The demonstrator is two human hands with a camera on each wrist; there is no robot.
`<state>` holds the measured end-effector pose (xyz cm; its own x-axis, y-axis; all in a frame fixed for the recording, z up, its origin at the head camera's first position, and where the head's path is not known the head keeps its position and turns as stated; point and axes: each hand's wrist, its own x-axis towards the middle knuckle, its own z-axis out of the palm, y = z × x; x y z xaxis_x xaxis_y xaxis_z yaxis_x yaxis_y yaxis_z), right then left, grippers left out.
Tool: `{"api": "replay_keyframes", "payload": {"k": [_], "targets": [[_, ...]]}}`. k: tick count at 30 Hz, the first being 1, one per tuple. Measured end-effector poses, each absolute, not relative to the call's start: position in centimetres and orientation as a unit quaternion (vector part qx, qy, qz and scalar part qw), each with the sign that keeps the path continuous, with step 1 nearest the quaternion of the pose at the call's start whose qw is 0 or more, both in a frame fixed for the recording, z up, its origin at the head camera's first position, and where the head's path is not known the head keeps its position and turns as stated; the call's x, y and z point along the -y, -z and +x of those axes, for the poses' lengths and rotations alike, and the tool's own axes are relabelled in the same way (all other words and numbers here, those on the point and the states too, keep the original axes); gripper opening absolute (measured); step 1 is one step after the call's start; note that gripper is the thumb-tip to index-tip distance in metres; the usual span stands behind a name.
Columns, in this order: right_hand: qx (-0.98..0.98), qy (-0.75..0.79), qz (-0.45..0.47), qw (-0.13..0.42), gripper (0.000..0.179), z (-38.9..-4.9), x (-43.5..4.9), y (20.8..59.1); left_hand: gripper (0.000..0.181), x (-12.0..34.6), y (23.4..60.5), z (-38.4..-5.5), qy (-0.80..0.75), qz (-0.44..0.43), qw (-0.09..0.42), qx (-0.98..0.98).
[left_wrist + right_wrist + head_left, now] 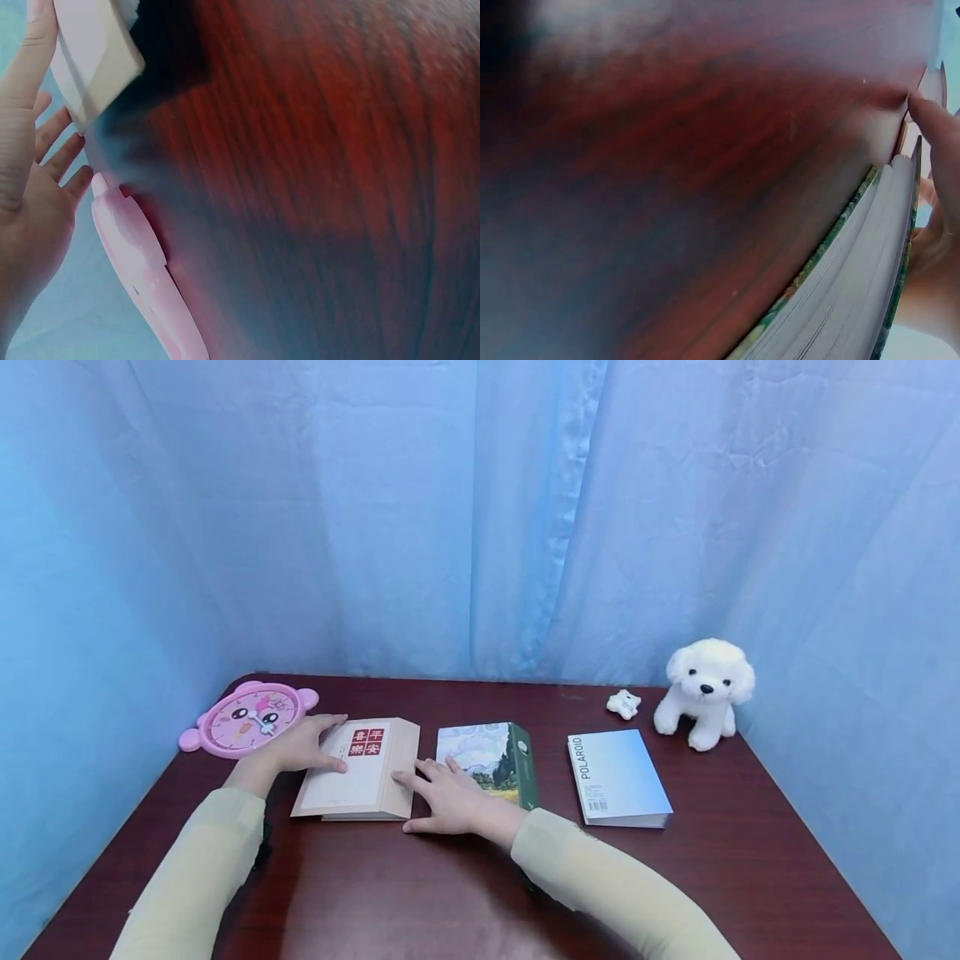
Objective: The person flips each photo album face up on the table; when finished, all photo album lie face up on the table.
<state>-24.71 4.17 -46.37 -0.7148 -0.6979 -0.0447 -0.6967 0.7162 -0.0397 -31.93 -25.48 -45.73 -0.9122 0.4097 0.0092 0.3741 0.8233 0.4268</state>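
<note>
A beige book (347, 789) with red Chinese characters lies on the table; its front cover sits askew over the pages. At the book's left side is my left hand (297, 745), the thumb over the cover and the other fingers spread by the edge. My right hand (455, 802) touches the book's right part with outstretched fingers, thumb near the front corner. Under and behind this hand lies a green-edged book (480, 752) with a painted landscape cover, partly hidden. The left wrist view shows the fingers (64, 154) beside the beige cover (97, 60).
A pink cartoon clock (251, 720) lies close to the left hand. To the right are a blue-white POLAROID album (622, 777), a small white star-shaped item (623, 704) and a white plush dog (705, 693). Blue curtains (397, 527) surround the dark red table (420, 893).
</note>
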Motion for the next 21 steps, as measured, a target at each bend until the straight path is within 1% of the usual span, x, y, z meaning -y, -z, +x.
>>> {"api": "replay_keyframes", "payload": {"k": [4, 12, 17, 21], "targets": [[-0.927, 0.013, -0.375, 0.014, 0.075, -24.76, -4.00, 46.37, 0.098, 25.51, 45.63, -31.95, -0.226, 0.213, 0.045, -0.950], [-0.931, 0.032, -0.364, 0.007, 0.075, -24.84, -3.71, 46.51, 0.091, 25.49, 45.96, -31.52, -0.239, 0.195, 0.057, -0.949], [-0.933, 0.076, -0.351, 0.007, 0.080, -24.93, -3.55, 46.46, 0.091, 25.50, 46.18, -31.07, -0.248, 0.188, 0.055, -0.949], [-0.929, 0.138, -0.344, 0.019, 0.086, -25.23, -3.30, 46.39, 0.091, 25.52, 46.24, -30.98, -0.246, 0.195, 0.048, -0.948]]}}
